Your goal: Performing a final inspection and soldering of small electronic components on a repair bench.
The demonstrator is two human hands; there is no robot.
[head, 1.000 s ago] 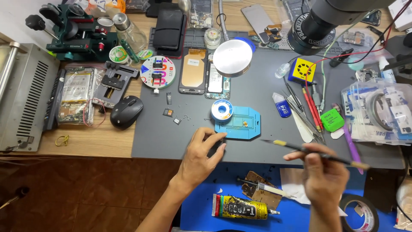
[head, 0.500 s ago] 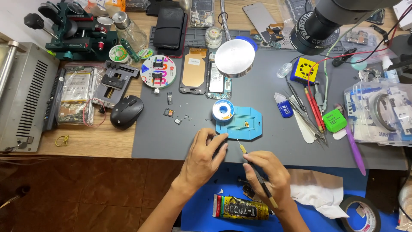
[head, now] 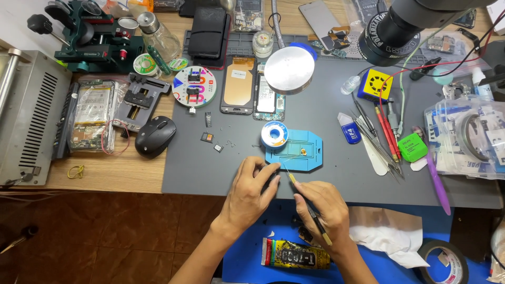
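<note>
A single head-worn camera looks almost straight down from above onto a cluttered grey work mat (head: 326, 173), close enough that the left hand (head: 251, 193) and right hand (head: 322, 206) fill the lower centre, fingers pointing away toward the far edge.

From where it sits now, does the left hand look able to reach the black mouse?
Probably yes: the left hand is beside the mouse, with only bare grey mat between them, though it seems to pinch something small.
</note>
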